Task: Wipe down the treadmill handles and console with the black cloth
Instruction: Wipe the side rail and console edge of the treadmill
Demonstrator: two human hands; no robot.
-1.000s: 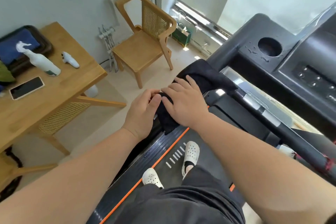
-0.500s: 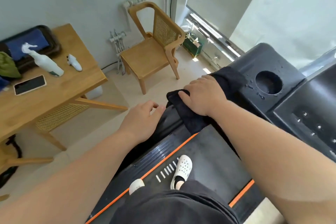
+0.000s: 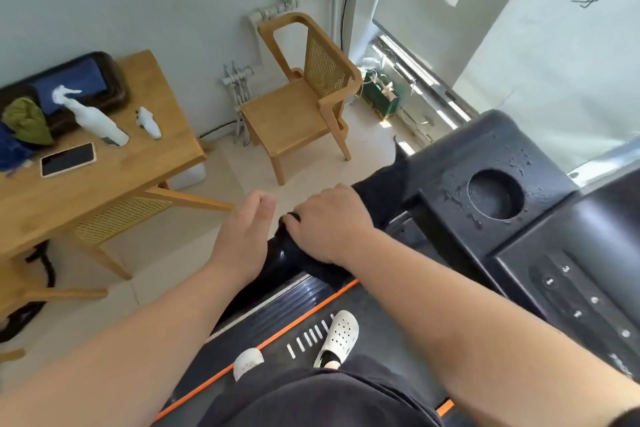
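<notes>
On the treadmill handle [image 3: 273,260]: black cloth [image 3: 379,191], draped over the bar from near the handle's free end up to the corner of the console [image 3: 450,156]. Right hand [image 3: 325,225]: on top of the cloth, fingers [image 3: 311,208] curled round cloth and bar together, grasping both. Left hand [image 3: 242,239]: just beside the handle's end, fingers [image 3: 263,201] loosely curled, holding nothing. Console: black, water droplets round its cup well [image 3: 495,194]; numbered buttons [image 3: 588,302] to the right. Table [image 3: 131,180], wooden, well apart on the left: dark tray [image 3: 110,80] at the back edge by the wall, white spray bottle [image 3: 93,121] before it, phone [image 3: 67,159] screen up beside the bottle.
</notes>
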